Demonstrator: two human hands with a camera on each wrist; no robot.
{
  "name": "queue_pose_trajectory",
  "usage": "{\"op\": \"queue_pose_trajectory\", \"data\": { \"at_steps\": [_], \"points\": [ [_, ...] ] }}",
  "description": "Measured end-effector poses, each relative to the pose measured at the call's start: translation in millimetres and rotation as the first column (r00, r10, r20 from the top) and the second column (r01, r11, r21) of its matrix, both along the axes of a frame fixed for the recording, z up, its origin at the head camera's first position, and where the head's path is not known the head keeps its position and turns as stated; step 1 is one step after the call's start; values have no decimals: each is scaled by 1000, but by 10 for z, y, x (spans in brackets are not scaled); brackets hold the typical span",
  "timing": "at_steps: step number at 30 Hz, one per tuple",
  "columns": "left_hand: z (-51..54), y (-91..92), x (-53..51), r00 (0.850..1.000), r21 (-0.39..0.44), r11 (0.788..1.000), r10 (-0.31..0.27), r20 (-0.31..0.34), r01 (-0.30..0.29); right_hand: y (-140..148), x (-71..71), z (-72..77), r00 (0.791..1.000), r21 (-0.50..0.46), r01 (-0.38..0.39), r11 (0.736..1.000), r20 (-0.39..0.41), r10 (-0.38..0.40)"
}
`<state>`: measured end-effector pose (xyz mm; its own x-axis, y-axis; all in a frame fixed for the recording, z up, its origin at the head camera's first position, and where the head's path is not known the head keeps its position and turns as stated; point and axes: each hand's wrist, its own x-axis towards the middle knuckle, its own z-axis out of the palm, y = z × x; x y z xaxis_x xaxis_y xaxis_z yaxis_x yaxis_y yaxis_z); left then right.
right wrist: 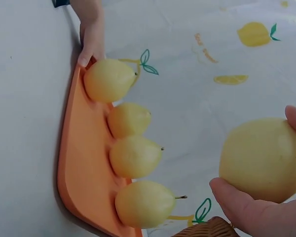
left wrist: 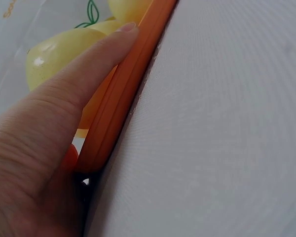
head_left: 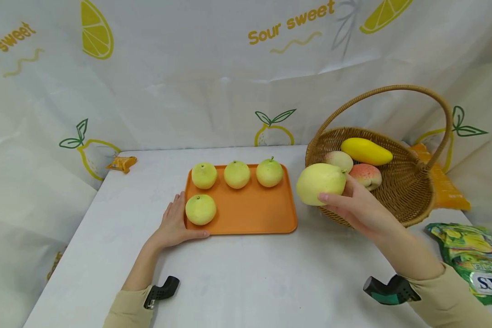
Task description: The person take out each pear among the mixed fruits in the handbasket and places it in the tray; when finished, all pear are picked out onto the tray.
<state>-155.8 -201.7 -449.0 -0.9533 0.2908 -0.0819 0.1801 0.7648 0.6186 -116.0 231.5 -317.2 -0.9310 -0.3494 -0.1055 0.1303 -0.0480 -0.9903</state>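
My right hand (head_left: pixel 354 205) holds a pale yellow pear (head_left: pixel 320 184) between thumb and fingers, raised in front of the wicker basket's left side. In the right wrist view the same pear (right wrist: pixel 261 160) is apart from the tray. My left hand (head_left: pixel 174 225) rests at the near left corner of an orange tray (head_left: pixel 250 209), fingers along its left edge. Its straight thumb (left wrist: pixel 96 59) lies along the front rim. On the tray, three pears stand in a back row, the middle one (head_left: pixel 236 175) among them. Another pear (head_left: pixel 201 209) sits at the front left.
The wicker basket (head_left: pixel 410 200) with a tall handle holds a yellow mango (head_left: pixel 366 151), a reddish peach (head_left: pixel 366 176) and a pale peach (head_left: pixel 339 161). Right of it lie an orange packet (head_left: pixel 451 193) and a green bag (head_left: pixel 471 259). A small orange wrapper (head_left: pixel 123 163) lies far left.
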Motion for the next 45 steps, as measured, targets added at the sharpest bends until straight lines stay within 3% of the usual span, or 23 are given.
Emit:
{"op": "queue_pose_trajectory", "data": {
  "at_steps": [7, 17, 30, 45],
  "points": [
    [-12, 6, -15, 1000, -3, 1000, -1, -8, 1, -172, 20, -42, 998, 47, -31, 998, 53, 28],
    [4, 13, -13, 1000, -6, 1000, -2, 5, 2, -346, -14, -239, 995, 20, -70, 997, 68, 69],
    [-15, -10, -9, 1000, 3, 1000, 9, 20, -9, -547, -97, -582, 997, 193, -25, 981, 77, 11],
    [-23, -14, -3, 1000, 9, 1000, 8, 21, -8, -734, -186, -777, 995, 206, -45, 978, 99, 25]
  ]
}}
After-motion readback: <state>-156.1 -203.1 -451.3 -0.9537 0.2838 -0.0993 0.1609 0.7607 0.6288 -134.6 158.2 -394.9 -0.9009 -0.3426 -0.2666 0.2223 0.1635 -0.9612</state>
